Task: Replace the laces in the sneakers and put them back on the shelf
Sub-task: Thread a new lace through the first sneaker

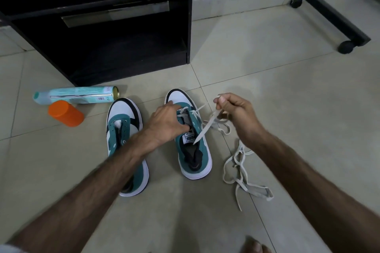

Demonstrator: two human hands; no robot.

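1. Two sneakers stand side by side on the tiled floor (pixel 267 88) at centre frame: the left sneaker (pixel 123 129) has bare eyelets, and the right sneaker (pixel 193 139) carries a few crossings of white lace (pixel 207 127) near the toe.
2. My left hand (pixel 166 123) rests over the right sneaker's tongue with fingers curled at the eyelets; whether it actually pinches lace I cannot tell.
3. My right hand (pixel 232 111) is closed in a pinch on the lace, held raised just right of the shoe.
4. Loose lace (pixel 242 178) lies tangled on the floor at lower right.
5. Black shelf (pixel 123 26) stands at upper left; a spray can (pixel 78 94) and orange container (pixel 65 113) lie before it.
6. Risk, in my judgement: pulling hard may draw the lace unevenly or out of an eyelet; the floor tangle may knot.
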